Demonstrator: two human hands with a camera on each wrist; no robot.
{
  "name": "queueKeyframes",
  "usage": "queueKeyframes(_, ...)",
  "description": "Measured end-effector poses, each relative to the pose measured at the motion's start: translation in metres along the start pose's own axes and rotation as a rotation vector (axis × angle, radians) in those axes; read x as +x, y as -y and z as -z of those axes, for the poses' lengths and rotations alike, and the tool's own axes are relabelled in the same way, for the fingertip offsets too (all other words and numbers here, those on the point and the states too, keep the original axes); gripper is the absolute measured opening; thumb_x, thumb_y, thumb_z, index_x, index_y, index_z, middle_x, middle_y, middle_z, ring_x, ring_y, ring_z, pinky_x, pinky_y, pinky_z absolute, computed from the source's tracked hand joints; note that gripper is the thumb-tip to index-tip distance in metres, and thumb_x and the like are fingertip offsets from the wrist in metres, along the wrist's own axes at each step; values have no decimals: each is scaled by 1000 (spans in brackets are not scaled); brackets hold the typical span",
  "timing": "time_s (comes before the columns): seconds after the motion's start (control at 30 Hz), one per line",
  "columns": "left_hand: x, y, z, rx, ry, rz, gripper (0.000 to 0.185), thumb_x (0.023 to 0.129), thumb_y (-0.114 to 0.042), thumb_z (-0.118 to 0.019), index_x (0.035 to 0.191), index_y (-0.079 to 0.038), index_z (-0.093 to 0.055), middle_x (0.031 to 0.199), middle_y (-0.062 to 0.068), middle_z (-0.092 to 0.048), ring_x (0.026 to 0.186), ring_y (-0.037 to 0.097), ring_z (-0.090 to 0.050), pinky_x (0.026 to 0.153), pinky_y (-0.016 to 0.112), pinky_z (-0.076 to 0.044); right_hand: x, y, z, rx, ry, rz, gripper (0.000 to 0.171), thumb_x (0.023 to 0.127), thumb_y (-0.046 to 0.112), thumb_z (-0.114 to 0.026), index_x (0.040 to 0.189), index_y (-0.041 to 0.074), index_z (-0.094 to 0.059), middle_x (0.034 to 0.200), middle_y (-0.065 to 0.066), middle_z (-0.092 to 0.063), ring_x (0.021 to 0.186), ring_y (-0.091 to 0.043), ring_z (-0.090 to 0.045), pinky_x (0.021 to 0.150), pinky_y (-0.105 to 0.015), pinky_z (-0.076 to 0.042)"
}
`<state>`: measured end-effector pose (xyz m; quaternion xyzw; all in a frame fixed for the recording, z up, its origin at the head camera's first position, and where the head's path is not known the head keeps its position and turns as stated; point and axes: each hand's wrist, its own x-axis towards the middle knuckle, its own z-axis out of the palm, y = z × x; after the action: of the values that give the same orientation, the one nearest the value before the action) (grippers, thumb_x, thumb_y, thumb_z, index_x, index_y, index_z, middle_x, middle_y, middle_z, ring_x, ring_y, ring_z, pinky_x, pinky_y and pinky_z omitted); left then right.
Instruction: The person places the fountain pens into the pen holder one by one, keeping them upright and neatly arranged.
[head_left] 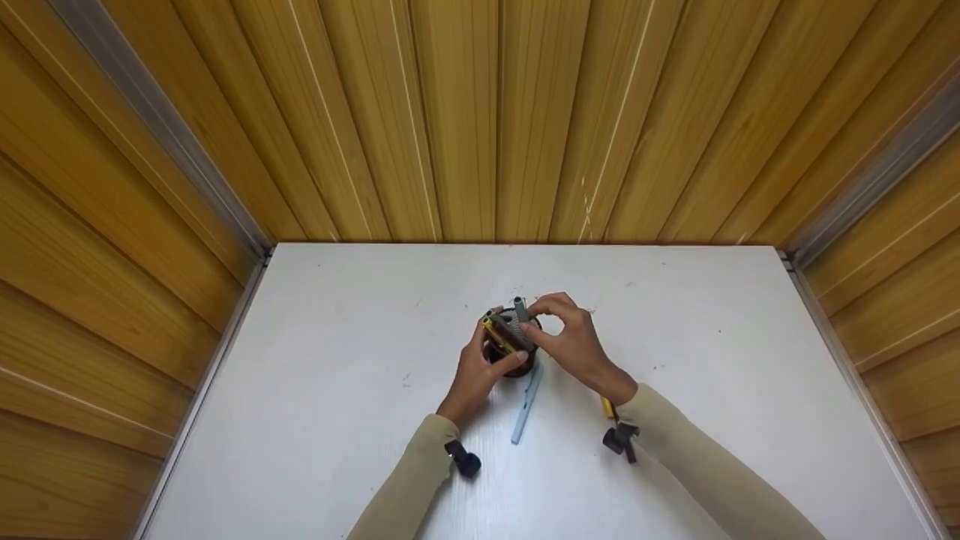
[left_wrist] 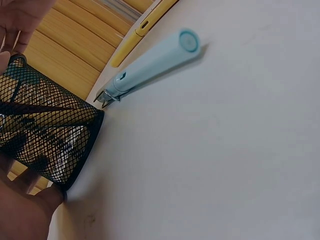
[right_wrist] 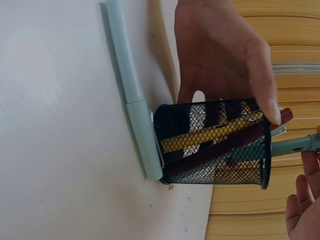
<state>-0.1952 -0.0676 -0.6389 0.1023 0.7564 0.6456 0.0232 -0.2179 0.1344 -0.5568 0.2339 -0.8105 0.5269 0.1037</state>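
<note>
A black mesh pen cup [head_left: 517,358] stands mid-table. My left hand [head_left: 480,369] grips its near-left side, thumb and fingers round the wall. My right hand [head_left: 568,337] pinches a grey-green pen [head_left: 520,308] whose lower end sits inside the cup. In the right wrist view the cup [right_wrist: 215,145] holds a yellow pen [right_wrist: 210,136], a dark red pen [right_wrist: 225,150] and the grey-green pen [right_wrist: 295,145], with the left hand [right_wrist: 225,55] behind it. A light blue pen [head_left: 526,405] lies on the table against the cup's base.
The white table [head_left: 337,420] is boxed in by wood-panelled walls [head_left: 465,112] at the back and both sides. A yellow pen [head_left: 606,407] and a dark pen [head_left: 628,450] lie under my right wrist. In the left wrist view the blue pen [left_wrist: 150,65] and yellow pen [left_wrist: 140,30] lie past the cup [left_wrist: 45,135].
</note>
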Motion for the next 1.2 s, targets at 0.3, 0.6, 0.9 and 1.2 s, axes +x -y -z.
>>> queueKeyframes(0.3,-1,0,0,-6,4,3,85,99,-41,-80,171,-28,-36,162,4,-55,146,24,-54,126,56,-39,-3,-12,-5,-18,18,26,16,95,8,-88,109,14,-82,111,3,-75,119,-23,-63,107,-42,-51)
queueKeyframes(0.6,0,0,0,-5,0,-16,87,99,-43,-80,172,-26,-36,162,2,-55,146,24,-54,127,58,-37,-4,-19,-7,-34,31,29,12,96,9,-87,106,13,-82,110,2,-75,118,-23,-63,106,-44,-52)
queueKeyframes(0.9,-1,0,0,-19,3,-6,87,99,-40,-81,172,-22,-36,163,3,-53,146,24,-54,126,57,-38,-3,-24,-7,-75,34,15,15,94,5,-87,108,8,-81,111,-1,-76,118,-23,-61,105,-46,-53)
queueKeyframes(1.2,-3,-2,1,-2,-4,50,88,97,-43,-82,170,-20,-37,156,7,-58,145,28,-56,123,53,-43,-5,-24,-4,-83,20,7,17,94,3,-87,110,6,-81,109,-1,-78,115,-25,-61,105,-49,-50)
